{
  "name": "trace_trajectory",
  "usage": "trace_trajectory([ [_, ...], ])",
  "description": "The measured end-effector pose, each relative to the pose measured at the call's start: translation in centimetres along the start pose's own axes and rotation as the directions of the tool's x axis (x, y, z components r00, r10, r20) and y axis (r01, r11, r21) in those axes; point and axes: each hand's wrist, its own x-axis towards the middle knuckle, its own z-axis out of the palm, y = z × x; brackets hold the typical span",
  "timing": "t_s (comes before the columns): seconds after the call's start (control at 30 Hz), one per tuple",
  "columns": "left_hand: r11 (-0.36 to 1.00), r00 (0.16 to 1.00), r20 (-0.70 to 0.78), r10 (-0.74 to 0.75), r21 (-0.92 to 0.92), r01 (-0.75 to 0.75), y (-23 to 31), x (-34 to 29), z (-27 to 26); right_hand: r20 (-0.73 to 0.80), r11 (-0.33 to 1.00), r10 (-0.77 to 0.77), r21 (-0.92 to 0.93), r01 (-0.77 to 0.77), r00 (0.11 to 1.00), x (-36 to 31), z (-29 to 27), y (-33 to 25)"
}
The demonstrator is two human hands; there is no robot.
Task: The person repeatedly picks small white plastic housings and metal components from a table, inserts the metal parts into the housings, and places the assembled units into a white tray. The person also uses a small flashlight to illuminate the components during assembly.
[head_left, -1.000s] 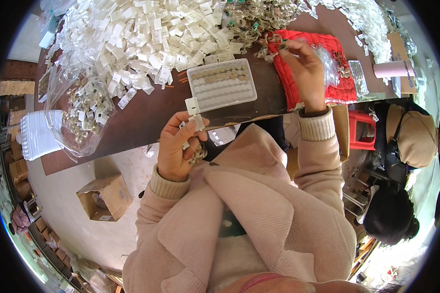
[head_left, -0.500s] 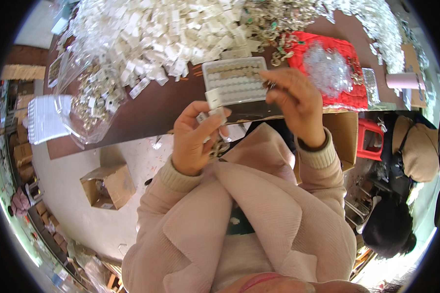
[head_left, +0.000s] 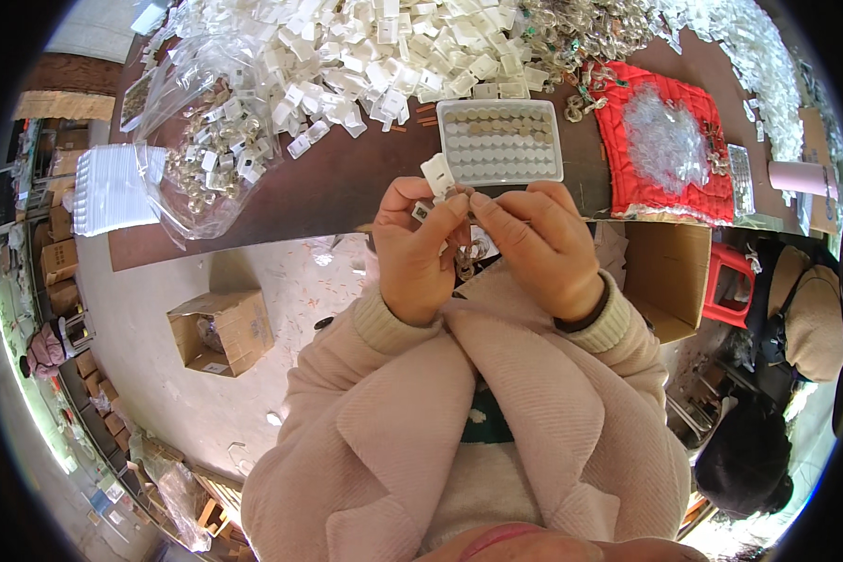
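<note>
In the head view the left hand (head_left: 420, 248) and the right hand (head_left: 537, 245) meet close to the chest at the near edge of the brown table (head_left: 337, 183), both pinching a small white tag (head_left: 437, 175) and a metal ring piece (head_left: 471, 253) between fingertips — held up near, probably so the tiny parts can be seen and fitted. Just beyond them lies the clear compartment tray (head_left: 501, 140), within easy reach, with the heap of white tags (head_left: 347, 47) farther off and a red cloth (head_left: 665, 150) to the right — stock kept apart from the work
</note>
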Motion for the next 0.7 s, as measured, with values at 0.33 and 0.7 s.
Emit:
trace_trajectory([
  [0.33, 0.995, 0.999, 0.021, -0.026, 0.099, 0.024, 0.2, -0.1, -0.6, -0.003, 0.671, 0.543, 0.603, -0.431, 0.840, 0.6, 0.9, -1.1],
  [0.7, 0.999, 0.996, 0.075, 0.039, -0.007, -0.039, -0.9, 0.1, -2.1, 0.052, 0.469, 0.675, 0.740, -0.482, 0.736, 0.1, 2.5, -1.4],
])
